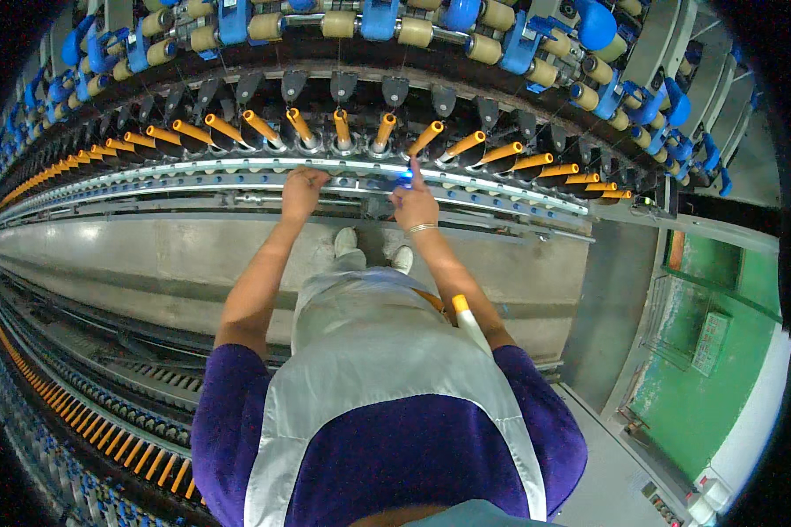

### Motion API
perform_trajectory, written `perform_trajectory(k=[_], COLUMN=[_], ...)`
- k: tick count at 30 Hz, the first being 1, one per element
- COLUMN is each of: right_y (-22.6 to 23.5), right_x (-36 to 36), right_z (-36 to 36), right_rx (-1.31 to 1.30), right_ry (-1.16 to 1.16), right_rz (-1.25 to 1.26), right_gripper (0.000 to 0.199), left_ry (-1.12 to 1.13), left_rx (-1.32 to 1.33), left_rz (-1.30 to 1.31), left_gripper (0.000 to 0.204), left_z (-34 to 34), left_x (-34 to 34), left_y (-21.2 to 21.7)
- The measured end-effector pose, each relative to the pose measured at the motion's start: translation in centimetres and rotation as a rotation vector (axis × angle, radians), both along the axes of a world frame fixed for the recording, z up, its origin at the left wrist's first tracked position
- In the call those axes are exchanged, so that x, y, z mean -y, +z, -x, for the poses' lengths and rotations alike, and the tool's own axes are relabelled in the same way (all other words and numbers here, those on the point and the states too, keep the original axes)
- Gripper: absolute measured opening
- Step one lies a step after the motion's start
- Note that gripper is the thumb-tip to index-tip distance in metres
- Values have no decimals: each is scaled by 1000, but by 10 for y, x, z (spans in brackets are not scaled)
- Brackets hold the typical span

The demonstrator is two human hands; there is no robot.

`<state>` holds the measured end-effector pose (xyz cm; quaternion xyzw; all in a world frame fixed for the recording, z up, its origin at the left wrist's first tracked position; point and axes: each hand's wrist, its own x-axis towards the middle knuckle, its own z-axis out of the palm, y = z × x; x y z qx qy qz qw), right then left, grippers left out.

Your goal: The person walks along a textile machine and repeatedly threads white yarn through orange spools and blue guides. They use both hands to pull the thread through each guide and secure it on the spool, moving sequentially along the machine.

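A person in a purple shirt and pale apron stands at a long spinning frame, seen from above. Both arms reach forward to the pale rail below a row of orange-tipped bobbins. The left hand is curled shut on the rail's edge; whether its grip holds anything cannot be told. The right hand points a finger up at a small blue light just under one bobbin, its other fingers folded. The bobbins look dark with wound yarn, so winding seems underway here. A white tube with an orange tip sits tucked at the apron's right side.
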<state>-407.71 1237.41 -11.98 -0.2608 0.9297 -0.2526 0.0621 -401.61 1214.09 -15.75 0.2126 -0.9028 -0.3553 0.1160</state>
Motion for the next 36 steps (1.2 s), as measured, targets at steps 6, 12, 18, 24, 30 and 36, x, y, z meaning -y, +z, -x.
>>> perform_trajectory(k=[6, 12, 18, 24, 30, 36], right_y=[-18, -7, 33, 44, 72, 90], right_x=[3, -32, -67, -69, -90, -90], right_z=[43, 42, 18, 17, -7, 5], right_rx=[-89, -324, 299, 87, 310, -189], right_ry=[-493, -371, -422, -245, -376, -147], right_rz=[-10, 304, 606, 668, 673, 577], right_gripper=[19, 15, 21, 18, 18, 14], left_ry=[251, 319, 138, -134, 141, -4], left_rx=[132, -273, -43, -368, -59, -68], left_rz=[-1343, -1570, -1057, -396, -661, -677], left_gripper=[8, 13, 24, 26, 28, 49], left_z=[27, 24, 53, 101, 72, 61], left_x=[-8, -62, -119, -157, -143, -159], left_y=[-26, 17, 121, 125, 40, -9])
